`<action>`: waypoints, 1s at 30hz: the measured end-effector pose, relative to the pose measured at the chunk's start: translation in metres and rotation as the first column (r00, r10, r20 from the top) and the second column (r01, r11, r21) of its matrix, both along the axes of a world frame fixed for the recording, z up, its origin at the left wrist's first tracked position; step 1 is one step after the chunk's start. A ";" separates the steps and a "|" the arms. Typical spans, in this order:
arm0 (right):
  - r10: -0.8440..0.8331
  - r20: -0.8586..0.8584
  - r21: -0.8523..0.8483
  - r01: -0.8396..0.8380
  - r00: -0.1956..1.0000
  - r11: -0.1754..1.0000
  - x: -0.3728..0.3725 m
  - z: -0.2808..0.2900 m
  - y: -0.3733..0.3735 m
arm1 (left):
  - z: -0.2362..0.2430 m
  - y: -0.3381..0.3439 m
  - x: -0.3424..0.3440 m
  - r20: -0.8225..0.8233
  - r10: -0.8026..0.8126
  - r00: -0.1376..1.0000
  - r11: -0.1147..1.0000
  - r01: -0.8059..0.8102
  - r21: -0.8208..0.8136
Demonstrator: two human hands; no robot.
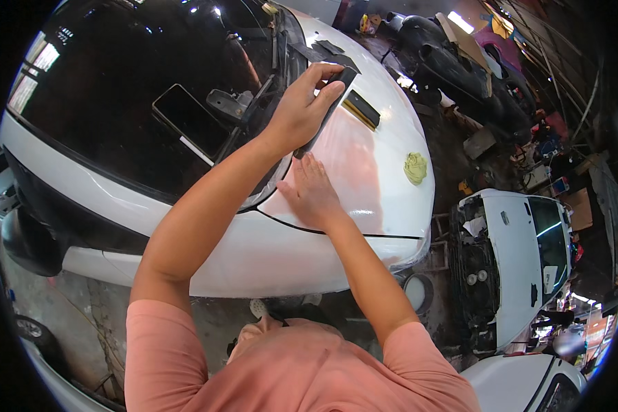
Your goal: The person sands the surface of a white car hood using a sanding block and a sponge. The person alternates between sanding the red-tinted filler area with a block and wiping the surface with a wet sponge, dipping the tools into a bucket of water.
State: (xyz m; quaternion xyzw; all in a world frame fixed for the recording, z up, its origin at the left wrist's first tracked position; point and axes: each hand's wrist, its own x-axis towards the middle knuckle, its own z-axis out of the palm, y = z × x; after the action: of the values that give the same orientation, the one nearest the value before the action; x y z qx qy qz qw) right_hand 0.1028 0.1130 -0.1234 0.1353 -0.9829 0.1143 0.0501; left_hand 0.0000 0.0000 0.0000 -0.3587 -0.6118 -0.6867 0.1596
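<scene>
Left grip (pixel 308 100) holds the black bar's (pixel 329 115) far end.

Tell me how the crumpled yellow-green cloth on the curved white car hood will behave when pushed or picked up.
The crumpled yellow-green cloth is probably floppy, judging by its loose, irregular folds. It looks a small, thin wad, so likely light. On the smooth, curved white car hood, it may slide; its uneven shape makes rolling unlikely.

A crumpled yellow-green cloth (pixel 415 169) lies near the front edge of a pink-patched white car hood (pixel 398 209); a black-and-yellow block (pixel 362 110) rests farther in, dark sheets (pixel 331 47) toward the rear edge.
</scene>
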 end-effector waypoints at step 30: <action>0.306 -0.128 -0.239 -0.329 0.943 0.914 0.119 0.010 -0.045 | -0.020 0.020 0.017 0.062 -0.049 0.997 0.971 0.062 -0.231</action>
State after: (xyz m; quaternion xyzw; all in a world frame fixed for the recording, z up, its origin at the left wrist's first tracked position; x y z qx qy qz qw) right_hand 0.2217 0.0683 -0.1134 0.2905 -0.9215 0.2413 0.0909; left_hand 0.0172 0.0200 -0.0199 -0.3728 -0.6819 -0.6243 0.0800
